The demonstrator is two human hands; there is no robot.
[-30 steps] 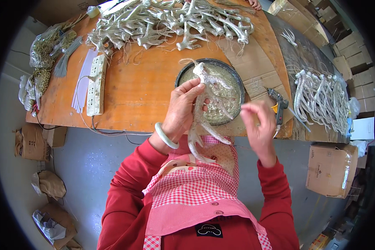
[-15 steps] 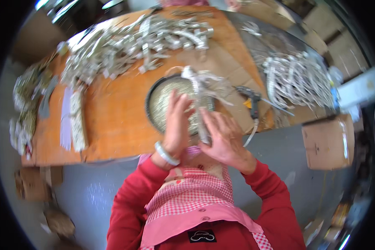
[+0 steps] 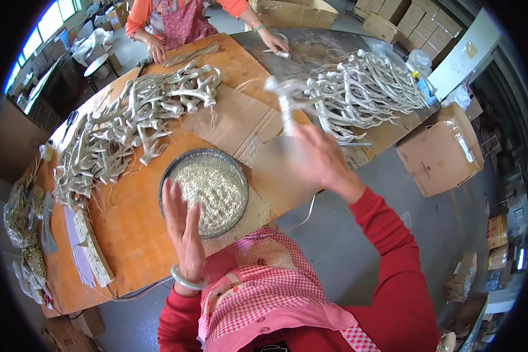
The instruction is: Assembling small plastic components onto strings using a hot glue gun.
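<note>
The right hand (image 3: 314, 161) grips a blurred silver glittered antler piece (image 3: 284, 102) toward the finished heap (image 3: 364, 94); the left hand (image 3: 185, 226), fingers spread empty, hovers over the round glitter tray (image 3: 208, 155); a large uncoated-looking pile (image 3: 135, 123) remains on the counter (image 3: 129, 234).

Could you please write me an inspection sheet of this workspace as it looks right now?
Surface: orange wooden table partly covered by cardboard sheets.
Job's things: round pan of silvery glitter; blurred silvery branch piece.
Clutter: piles of silver antler-shaped pieces at left and right.
Grips: left hand open over the pan rim; right hand holds the branch piece.
Cables: white power strip at the table edge.
Surroundings: another person opposite; cardboard box.
</note>
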